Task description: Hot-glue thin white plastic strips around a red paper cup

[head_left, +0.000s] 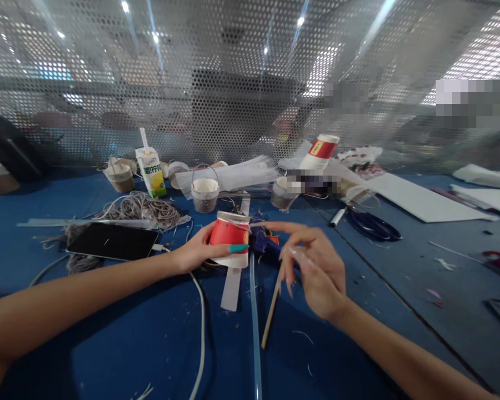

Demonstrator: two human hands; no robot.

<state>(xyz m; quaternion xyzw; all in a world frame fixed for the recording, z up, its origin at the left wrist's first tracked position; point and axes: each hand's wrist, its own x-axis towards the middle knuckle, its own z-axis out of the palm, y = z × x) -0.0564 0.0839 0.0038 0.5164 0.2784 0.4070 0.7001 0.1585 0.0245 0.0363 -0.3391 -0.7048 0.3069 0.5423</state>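
A red paper cup (230,233) with a pale band is upside down in my left hand (200,250), whose fingers and teal-nailed thumb wrap its side. My right hand (314,269) is just right of the cup, its index finger stretched to the cup's upper edge, the other fingers curled. A thin wooden stick (270,316) slants down from under those curled fingers; whether they grip it is unclear. Behind my right hand lies a blue glue gun (264,241), partly hidden. A white strip (232,289) passes beneath the cup.
A black phone (113,241) and grey yarn (139,210) lie at left. Beyond stand a drink carton (152,172), a small bucket-like cup (205,194) and stacked cups (321,151). Dark-handled scissors (373,225) and a white board (425,197) are at right. Cables cross the front.
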